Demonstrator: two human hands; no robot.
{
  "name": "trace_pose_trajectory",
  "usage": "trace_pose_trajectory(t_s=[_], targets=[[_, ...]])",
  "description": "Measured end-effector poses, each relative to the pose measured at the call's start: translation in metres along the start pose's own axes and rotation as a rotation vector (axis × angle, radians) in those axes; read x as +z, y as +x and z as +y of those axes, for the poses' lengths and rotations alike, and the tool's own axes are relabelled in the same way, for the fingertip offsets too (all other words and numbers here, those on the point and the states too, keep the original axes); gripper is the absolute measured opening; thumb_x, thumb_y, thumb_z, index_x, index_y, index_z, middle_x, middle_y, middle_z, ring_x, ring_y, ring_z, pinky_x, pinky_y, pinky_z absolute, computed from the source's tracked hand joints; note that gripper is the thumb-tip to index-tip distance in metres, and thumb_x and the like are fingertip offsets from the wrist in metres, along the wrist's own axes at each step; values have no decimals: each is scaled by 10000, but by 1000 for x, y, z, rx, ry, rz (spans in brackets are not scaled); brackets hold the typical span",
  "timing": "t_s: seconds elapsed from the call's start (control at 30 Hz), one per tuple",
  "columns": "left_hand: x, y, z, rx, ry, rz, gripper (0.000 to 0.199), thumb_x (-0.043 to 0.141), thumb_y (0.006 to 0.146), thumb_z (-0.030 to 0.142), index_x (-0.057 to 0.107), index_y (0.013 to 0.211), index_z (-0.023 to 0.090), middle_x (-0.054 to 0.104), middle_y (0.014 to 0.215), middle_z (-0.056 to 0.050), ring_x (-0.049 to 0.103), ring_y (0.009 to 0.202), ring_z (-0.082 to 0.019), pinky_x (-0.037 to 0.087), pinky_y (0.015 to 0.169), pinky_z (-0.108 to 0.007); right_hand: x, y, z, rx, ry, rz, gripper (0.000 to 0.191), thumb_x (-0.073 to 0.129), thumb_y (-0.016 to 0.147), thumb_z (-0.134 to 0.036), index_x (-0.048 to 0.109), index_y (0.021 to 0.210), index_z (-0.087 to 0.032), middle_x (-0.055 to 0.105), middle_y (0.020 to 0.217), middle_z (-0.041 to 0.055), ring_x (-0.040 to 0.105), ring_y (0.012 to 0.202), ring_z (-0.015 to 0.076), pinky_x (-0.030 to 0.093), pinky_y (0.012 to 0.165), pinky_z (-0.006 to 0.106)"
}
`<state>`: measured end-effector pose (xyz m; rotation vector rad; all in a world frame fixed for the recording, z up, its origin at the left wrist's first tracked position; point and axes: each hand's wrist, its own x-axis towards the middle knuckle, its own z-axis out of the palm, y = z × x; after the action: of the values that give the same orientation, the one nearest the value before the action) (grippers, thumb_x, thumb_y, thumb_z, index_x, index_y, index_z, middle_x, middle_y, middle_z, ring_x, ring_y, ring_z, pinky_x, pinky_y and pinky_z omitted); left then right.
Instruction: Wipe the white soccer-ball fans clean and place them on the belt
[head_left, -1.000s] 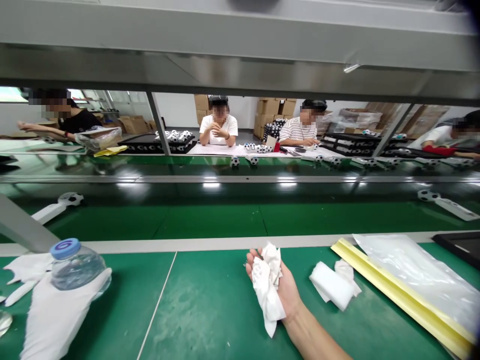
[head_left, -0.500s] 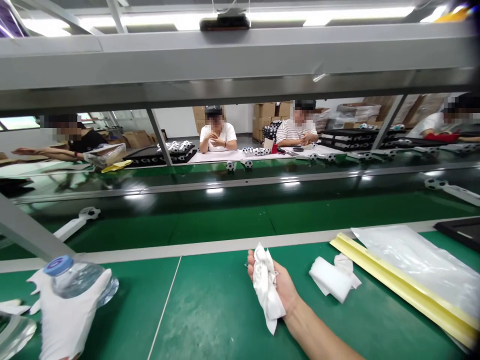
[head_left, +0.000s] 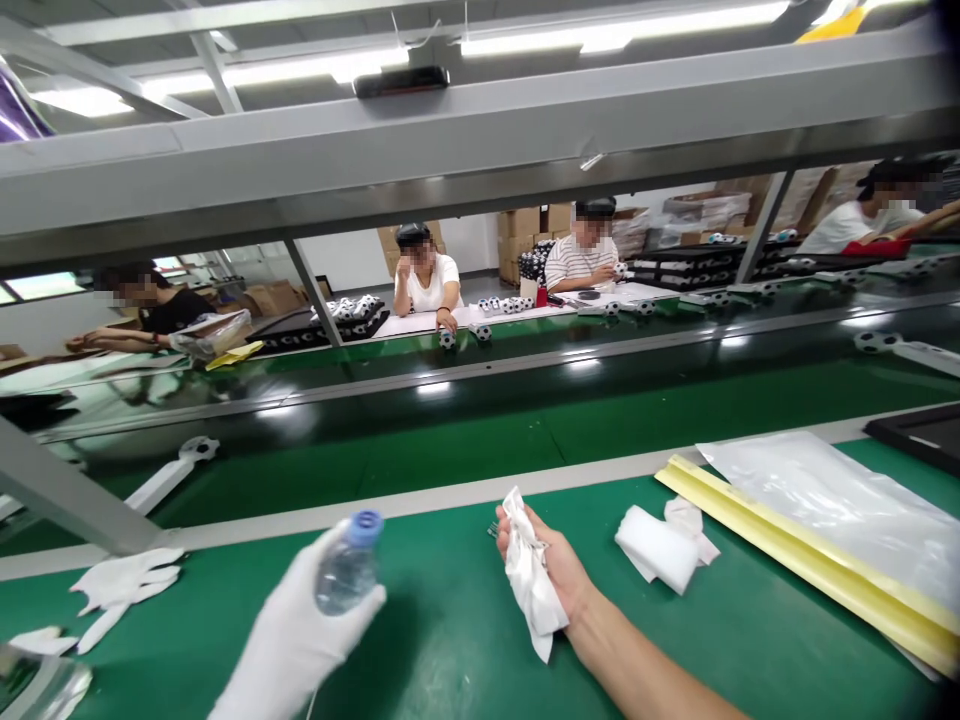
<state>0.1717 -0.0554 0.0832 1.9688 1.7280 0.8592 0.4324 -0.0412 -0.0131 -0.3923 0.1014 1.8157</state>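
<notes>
My left hand (head_left: 307,610), in a white glove, is wrapped round a small clear plastic bottle (head_left: 349,575) with a blue cap, held above the green work surface. To its right, my bare right hand (head_left: 551,565) lies palm up and holds a crumpled white cloth or tissue (head_left: 531,580) between fingers and palm. Just right of that hand, a white foam block (head_left: 658,548) rests on the table beside a crumpled white piece (head_left: 690,520).
A white glove (head_left: 127,585) lies at the left. Clear plastic sheeting (head_left: 832,520) and a yellow strip (head_left: 810,560) cover the right side. Beyond the table edge runs a green conveyor (head_left: 480,445) with white football-ended items. Several people sit across it.
My left hand has carried the bottle rightward toward my right hand, and the bottle is now more upright. The loose glove shows fully. Across the line, a person has reached to a ball item.
</notes>
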Motion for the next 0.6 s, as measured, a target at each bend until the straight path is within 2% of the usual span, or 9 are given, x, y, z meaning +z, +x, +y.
trace_pose_trajectory(t_s=[0.1, 0.2, 0.33, 0.43, 0.6], targets=[[25, -10, 21, 114, 142, -316, 600, 582, 694, 269, 384, 1255, 351, 548, 1142, 27, 570, 971, -167, 468, 847, -257, 3, -2, -1, 23, 0, 12, 103, 540, 854, -107, 612, 922, -81, 666, 703, 58, 655, 603, 137, 552, 596, 221], [42, -16, 37, 256, 344, -470, 662, 539, 654, 233, 378, 1276, 393, 577, 1011, 20, 594, 816, -193, 484, 722, -296, 8, -4, -2, 26, 8, 40, 159, 460, 904, -129, 606, 929, -74, 676, 709, 69, 657, 605, 135, 556, 592, 224], [53, -9, 45, 394, 509, -521, 679, 503, 661, 260, 351, 1315, 355, 581, 996, -21, 597, 792, -242, 482, 700, -358, 13, -6, 2, 21, 18, 84, 196, 459, 919, -178, 611, 922, -54, 692, 735, 93, 671, 655, 144, 559, 629, 223], [57, -2, 48, 442, 558, -512, 645, 488, 665, 271, 372, 1295, 342, 586, 980, -33, 594, 787, -245, 473, 673, -337, 15, -6, 5, 26, 8, 103, 226, 496, 909, -223, 610, 953, -32, 695, 741, 109, 672, 651, 152, 562, 624, 224], [59, 2, 55, 461, 649, -498, 449, 472, 631, 272, 498, 1077, 319, 584, 855, -26, 584, 665, -248, 426, 561, -313, 17, -6, 9, 31, 11, 116, 268, 490, 917, -255, 610, 960, -19, 696, 782, 129, 677, 702, 165, 566, 685, 252]])
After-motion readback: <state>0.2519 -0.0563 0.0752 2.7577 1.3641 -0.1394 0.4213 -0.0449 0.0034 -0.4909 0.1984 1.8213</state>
